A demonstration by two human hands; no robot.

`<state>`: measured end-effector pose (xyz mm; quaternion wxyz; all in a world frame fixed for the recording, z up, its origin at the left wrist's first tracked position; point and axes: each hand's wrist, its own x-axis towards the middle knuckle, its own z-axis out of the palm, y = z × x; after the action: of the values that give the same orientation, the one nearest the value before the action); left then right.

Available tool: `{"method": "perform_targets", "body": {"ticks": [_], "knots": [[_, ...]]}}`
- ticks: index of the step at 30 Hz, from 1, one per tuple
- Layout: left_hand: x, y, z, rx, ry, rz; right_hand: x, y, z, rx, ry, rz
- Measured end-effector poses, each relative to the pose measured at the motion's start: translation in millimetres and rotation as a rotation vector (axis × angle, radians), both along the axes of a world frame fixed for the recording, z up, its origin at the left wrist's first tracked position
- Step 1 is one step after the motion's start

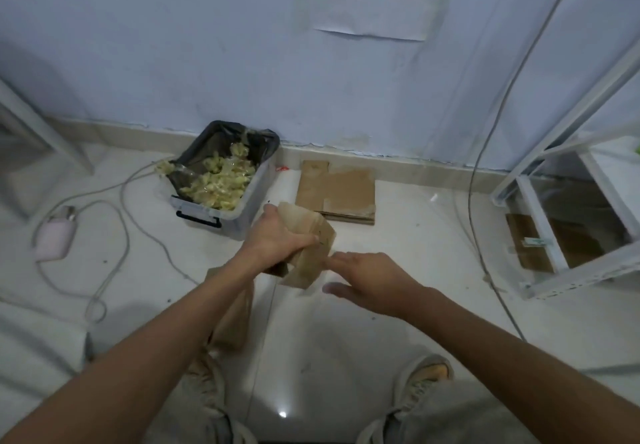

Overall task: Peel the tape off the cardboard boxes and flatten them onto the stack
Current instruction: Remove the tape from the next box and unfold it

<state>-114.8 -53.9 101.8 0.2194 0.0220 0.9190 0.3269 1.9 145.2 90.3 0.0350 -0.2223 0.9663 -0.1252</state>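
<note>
A person's right hand (372, 281), fingers straight and relaxed, hovers beside a small cardboard box (308, 253) that the left hand (280, 239) grips above the floor. Beyond lie the flattened stack (337, 194) and tape-filled bin (221, 184). A one-handed grip risks dropping it.
</note>
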Motion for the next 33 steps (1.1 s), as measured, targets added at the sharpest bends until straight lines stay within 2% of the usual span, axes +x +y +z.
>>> {"method": "perform_targets", "body": {"ticks": [2, 5, 10, 13, 16, 19, 24, 33], "knots": [[4.3, -5.3, 28.5, -0.099, 0.149, -0.159, -4.1, 11.5, 24.8, -0.100, -0.070, -0.152], [14.3, -13.9, 61.7, -0.164, 0.295, -0.269, -11.0, 23.4, 49.6, -0.305, -0.035, -0.348], [42.2, -12.6, 81.0, -0.047, 0.351, -0.260, -7.2, 8.5, 66.6, -0.522, 0.034, -0.499], [45.2, -10.4, 87.1, -0.022, 0.434, -0.267, -8.8, 0.0, 77.4, -0.495, 0.075, -0.503], [51.9, -10.4, 84.2, -0.090, 0.521, -0.326, -4.9, -0.4, 72.7, -0.446, 0.102, -0.502], [56.5, -10.3, 76.7, -0.141, 0.521, -0.348, -2.3, 5.7, 68.8, -0.387, 0.132, -0.471], [61.9, -13.6, 57.5, -0.145, 0.621, -0.474, -3.5, 5.5, 65.2, -0.437, 0.117, -0.386], [60.4, -19.1, 50.6, -0.055, 0.627, -0.539, -3.1, 3.9, 50.8, -0.439, 0.209, -0.298]]}}
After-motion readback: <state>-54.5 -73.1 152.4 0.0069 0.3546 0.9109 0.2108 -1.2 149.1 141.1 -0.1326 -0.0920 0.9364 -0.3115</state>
